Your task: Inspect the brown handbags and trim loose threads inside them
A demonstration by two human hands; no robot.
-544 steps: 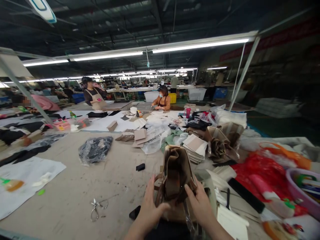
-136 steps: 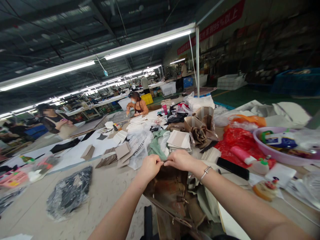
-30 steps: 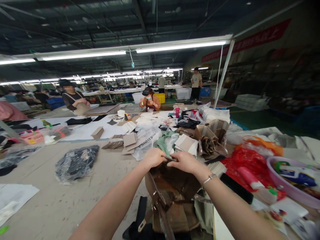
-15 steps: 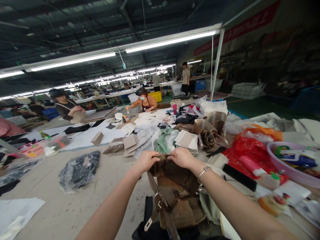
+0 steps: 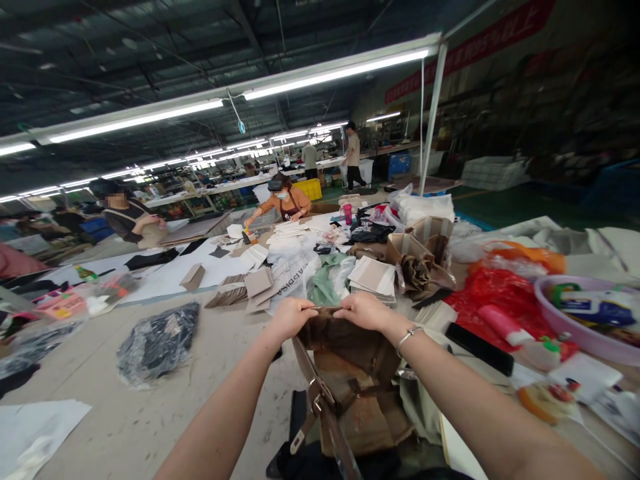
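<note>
A brown bag (image 5: pixel 360 373) with straps and a metal buckle lies in front of me, its top edge raised between both hands. My left hand (image 5: pixel 293 319) pinches that edge on the left side, thumb and fingers pressed together. On the right, my right hand (image 5: pixel 364 312), with a bracelet at the wrist, pinches the same edge a short way off. A brown strap (image 5: pixel 320 390) hangs down the bag's left side and ends in a pale metal-tipped tab. Dark material shows under the bag.
A plastic-wrapped dark bundle (image 5: pixel 159 341) lies left. Beyond my hands are stacked beige pieces (image 5: pixel 373 277) and green cloth (image 5: pixel 325 280). At right are a black phone (image 5: pixel 479 348), red plastic (image 5: pixel 505 300) and a purple basin (image 5: pixel 547 293). A person (image 5: pixel 285 200) works across the table.
Both hands stay on the bag's edge, which now looks straighter and flatter between them. The view has shifted slightly. In the background, a walking person has moved left.
</note>
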